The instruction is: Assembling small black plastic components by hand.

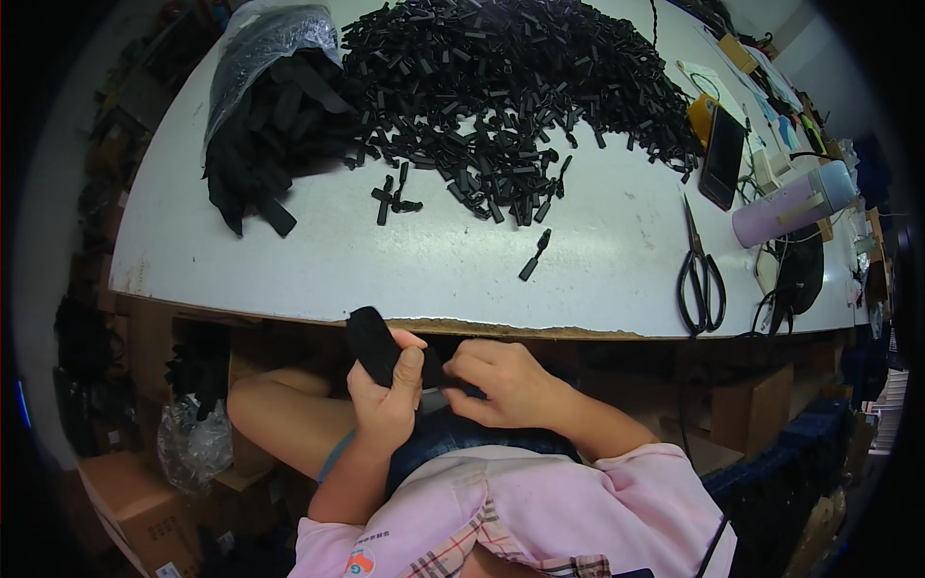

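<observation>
My left hand (390, 385) is closed around a black fabric strip (372, 345), thumb pressed on it, just below the table's front edge. The strip's upper end stands up past the fingers. Close beside it, my right hand (503, 382) has its fingers bent and pinched near the strip's other end. What those fingers hold is dark and cannot be made out. On the white table (318, 260) lies a large heap of small black zipper pulls (520, 67). One single pull (535, 255) lies apart, nearer to me.
A clear plastic bag (275, 34) spills black fabric strips (279, 116) at the left. Black-handled scissors (700, 279), a phone (723, 159), a yellow tape roll (701, 116) and a lilac bottle (792, 204) are at the right. Cardboard boxes (145, 506) stand below.
</observation>
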{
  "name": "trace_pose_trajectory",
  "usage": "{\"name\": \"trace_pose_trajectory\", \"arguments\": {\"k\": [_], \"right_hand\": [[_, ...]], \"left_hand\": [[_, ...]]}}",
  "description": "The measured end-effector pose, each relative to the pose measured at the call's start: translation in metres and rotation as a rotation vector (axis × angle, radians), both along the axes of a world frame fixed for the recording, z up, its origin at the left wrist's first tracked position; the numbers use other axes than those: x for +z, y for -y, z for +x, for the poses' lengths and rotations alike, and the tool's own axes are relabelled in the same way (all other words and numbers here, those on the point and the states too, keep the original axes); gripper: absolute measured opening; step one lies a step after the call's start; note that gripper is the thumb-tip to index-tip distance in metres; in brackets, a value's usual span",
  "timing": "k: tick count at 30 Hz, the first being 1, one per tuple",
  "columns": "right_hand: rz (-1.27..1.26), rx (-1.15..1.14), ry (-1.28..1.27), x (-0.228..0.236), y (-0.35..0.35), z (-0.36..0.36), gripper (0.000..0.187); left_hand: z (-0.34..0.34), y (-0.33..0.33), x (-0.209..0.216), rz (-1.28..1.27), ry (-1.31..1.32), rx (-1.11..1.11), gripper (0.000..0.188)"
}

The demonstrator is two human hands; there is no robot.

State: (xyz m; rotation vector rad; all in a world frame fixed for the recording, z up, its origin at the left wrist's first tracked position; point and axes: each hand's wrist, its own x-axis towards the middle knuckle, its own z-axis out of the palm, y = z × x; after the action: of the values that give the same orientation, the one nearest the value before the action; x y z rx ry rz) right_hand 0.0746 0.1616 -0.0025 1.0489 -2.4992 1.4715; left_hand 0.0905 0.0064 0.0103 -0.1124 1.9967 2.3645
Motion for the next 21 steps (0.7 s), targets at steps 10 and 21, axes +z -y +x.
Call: {"name": "trace_pose_trajectory", "arguments": {"k": [10, 21], "right_hand": [[-0.117, -0.203, -0.404, 0.01, 0.003, -0.005, 0.031], [-0.307, -0.153, -0.214, 0.004, 0.006, -0.002, 0.023]], "left_hand": [[-0.001, 0.0, -0.012, -0.078, 0.076, -0.284, 0.014], [0.003, 0.003, -0.012, 0.073, 0.054, -0.34, 0.016]]}}
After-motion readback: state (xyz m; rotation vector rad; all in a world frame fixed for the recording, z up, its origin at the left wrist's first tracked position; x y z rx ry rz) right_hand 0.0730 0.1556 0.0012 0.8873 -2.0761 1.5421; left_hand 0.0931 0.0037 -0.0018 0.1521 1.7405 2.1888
